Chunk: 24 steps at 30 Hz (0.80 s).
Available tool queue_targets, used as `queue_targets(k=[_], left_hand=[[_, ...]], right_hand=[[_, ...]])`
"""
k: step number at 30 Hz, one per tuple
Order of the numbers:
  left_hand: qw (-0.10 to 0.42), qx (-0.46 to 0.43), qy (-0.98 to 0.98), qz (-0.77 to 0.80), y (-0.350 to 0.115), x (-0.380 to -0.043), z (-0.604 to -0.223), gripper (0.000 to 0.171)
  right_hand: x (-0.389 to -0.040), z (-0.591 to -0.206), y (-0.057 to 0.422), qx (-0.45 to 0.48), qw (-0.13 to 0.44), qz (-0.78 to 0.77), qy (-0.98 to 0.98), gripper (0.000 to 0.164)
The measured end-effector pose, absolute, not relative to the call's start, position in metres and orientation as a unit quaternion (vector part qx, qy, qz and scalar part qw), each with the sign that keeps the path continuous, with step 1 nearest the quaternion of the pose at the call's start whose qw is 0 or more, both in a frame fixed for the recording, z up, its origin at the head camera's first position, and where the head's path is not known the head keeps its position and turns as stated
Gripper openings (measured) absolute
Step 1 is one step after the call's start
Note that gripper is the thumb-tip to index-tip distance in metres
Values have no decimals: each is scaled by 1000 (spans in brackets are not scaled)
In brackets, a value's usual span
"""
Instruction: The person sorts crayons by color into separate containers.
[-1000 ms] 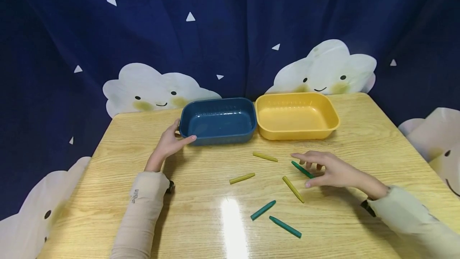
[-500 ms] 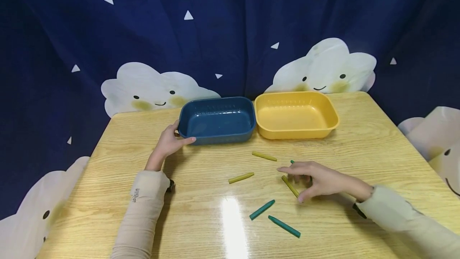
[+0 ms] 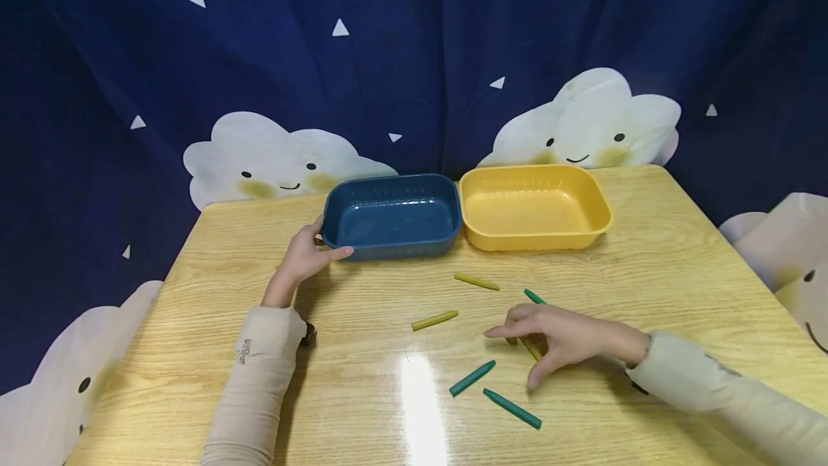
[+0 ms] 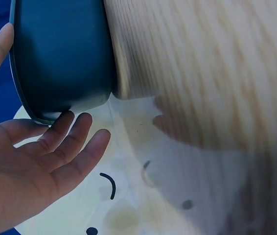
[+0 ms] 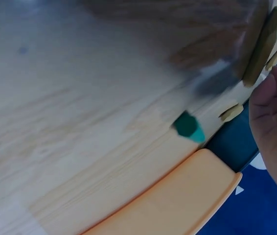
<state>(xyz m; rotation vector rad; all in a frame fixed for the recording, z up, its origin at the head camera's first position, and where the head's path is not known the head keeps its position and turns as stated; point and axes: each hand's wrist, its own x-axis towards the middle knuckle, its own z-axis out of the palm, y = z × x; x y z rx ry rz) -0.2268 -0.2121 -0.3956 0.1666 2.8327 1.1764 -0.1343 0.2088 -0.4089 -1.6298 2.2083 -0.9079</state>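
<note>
My left hand (image 3: 305,254) rests at the left corner of a dark blue plastic tub (image 3: 404,250). Its thumb lies along the near rim; the other fingers, fairly straight in the left wrist view, touch the end wall (image 4: 87,100). Over the table hovers my right hand (image 3: 559,336), thumb and fingers spread apart with nothing between them. Beneath it lies a yellow crayon (image 3: 532,348), partly hidden. A green crayon (image 3: 533,296) pokes out beyond the knuckles. Two more green crayons, one left (image 3: 472,378) and one nearer (image 3: 512,408), lie toward the table's front.
A yellow plastic tub (image 3: 530,241) stands against the blue one's right end. Two other yellow crayons lie mid-table, one farther (image 3: 476,281) and one to the left (image 3: 435,320). Behind the wooden table (image 3: 362,394) hangs a navy curtain (image 3: 414,56) with cloud prints.
My right hand has moved left and toward me, from over the green crayon to over the yellow one, uncovering part of the green crayon. The left hand stays at the blue tub.
</note>
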Motion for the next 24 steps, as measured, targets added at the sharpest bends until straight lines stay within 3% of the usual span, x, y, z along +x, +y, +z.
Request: queue_targets(k=[7,12,24], left_hand=[[35,52,921,383,-211,-226,-395,95],[36,46,921,384,-211,-226,-394,95],[37,42,922,382,-211,-226,-395,95]], right_hand=[[-131,-407,199,-569,130,-297,756,57],[-132,-407,191,-569,167,-310,743,42],[-125,-411,170,-539,196,-251,780,30]])
